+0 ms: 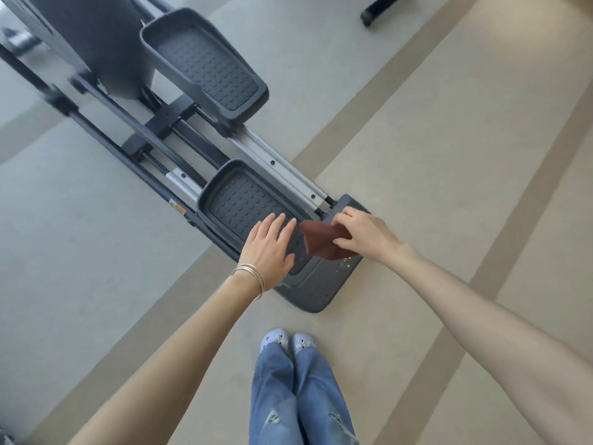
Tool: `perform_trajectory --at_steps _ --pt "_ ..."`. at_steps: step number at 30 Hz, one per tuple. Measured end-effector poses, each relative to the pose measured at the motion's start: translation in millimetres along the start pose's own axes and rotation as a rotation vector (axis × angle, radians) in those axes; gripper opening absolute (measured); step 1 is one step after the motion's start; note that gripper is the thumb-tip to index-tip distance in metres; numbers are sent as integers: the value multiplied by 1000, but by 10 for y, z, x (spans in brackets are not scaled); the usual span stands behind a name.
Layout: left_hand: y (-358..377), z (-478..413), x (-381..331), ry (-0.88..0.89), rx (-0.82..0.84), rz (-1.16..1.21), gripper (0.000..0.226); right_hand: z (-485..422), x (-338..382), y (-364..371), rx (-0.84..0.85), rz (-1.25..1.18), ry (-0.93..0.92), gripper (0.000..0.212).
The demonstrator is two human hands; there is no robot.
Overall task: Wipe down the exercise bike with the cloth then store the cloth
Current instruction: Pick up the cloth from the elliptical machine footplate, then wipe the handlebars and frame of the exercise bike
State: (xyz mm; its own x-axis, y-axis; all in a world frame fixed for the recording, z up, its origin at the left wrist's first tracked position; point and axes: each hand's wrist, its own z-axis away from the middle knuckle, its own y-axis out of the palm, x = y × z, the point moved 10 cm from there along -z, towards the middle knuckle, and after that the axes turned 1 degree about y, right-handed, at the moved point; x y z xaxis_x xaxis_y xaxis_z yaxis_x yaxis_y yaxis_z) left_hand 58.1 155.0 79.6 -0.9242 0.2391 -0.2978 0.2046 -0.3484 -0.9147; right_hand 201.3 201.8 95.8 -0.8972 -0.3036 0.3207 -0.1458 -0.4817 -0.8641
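Observation:
The dark grey exercise bike (179, 130) runs from the upper left down to its rear base (317, 287) near my feet. It has two studded pedals, a far pedal (205, 64) and a near pedal (244, 203). My right hand (362, 234) pinches a folded brown cloth (324, 240) over the rear end of the near pedal. My left hand (271, 248) hovers flat with fingers spread over the same pedal, just left of the cloth, holding nothing. Thin bangles circle my left wrist.
Silver rails (279, 170) run beside the near pedal. Pale floor with tan stripes (433, 155) surrounds the machine. My legs in blue jeans and light blue shoes (288, 342) stand just behind the base. A black foot of another machine (382, 9) is at the top right.

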Motion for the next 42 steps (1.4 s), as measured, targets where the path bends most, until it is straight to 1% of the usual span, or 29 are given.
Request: perform_trajectory --at_steps 5,9,13,17,21,23,28,33,35,38,40,42 --pt "-1093 -144 -786 204 -118 -47 66 765 -98 -1050 -200 -109 113 24" --pt "-1767 -179 -1489 382 -187 -55 67 1364 -186 -1715 -362 -181 175 22" --pt "-2121 -130 -2165 582 -230 -86 65 1893 -328 -2125 -518 -274 200 24" --pt "-2174 -100 -2627 687 -239 -69 55 2336 -504 -2328 -618 -309 204 25" --pt "-2121 -156 -2959 679 -247 -6 40 2755 -820 -2408 -670 -396 203 24" --pt "-2057 -217 -3160 655 -214 59 37 2959 -1029 -2430 -677 -442 199 22" --pt "-1772 -383 -3868 617 -84 205 42 3501 -1723 -2513 -704 -557 225 21" --pt "-1496 -535 -4691 556 42 443 44 3992 -2483 -2658 -733 -631 233 21" --pt "-1447 -603 -4983 520 11 511 35 4138 -2769 -2697 -728 -667 243 20" --pt "-1466 -700 -5285 449 -103 595 19 4294 -3187 -2708 -694 -708 274 23" --pt "-1500 -740 -5458 437 -155 603 17 4341 -3396 -2698 -664 -694 289 28" --pt "-1537 -778 -5631 453 -181 586 17 4338 -3507 -2659 -644 -722 264 38"
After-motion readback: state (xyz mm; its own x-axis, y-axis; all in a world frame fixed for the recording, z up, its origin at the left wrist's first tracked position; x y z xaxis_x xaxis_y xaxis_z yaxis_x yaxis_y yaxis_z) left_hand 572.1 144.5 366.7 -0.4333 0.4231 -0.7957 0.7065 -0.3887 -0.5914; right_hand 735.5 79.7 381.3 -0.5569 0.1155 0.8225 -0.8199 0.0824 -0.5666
